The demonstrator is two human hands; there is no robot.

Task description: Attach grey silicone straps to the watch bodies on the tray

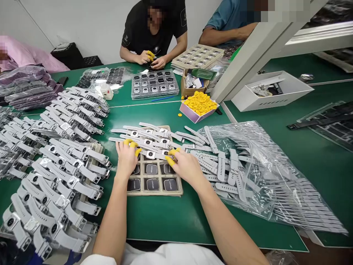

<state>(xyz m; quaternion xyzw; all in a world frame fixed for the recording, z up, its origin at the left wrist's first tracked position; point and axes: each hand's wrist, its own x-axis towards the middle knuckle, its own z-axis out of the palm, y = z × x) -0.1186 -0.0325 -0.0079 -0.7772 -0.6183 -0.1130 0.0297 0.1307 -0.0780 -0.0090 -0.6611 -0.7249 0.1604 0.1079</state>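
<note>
Yellow finger cots cover fingertips on both my hands. My left hand (127,157) is closed at the left strap end of a smartwatch (150,154) with a light grey strap. My right hand (185,162) has thumb and finger closed at the right end of that watch's strap, beside another watch back (165,153). Fingers partly hide both grips. Beneath is a beige compartment tray (162,193). Its near cells hold square dark watch faces (152,169), and strapped watches (148,142) lie across its far rows, backs up.
Stacked strapped watches (60,162) fill the left. Loose grey straps (220,165) and a plastic bag of straps (275,176) lie right. A box of yellow finger cots (199,105), a clear watch tray (154,84) and a white box (271,90) stand beyond. Co-workers (154,33) sit opposite.
</note>
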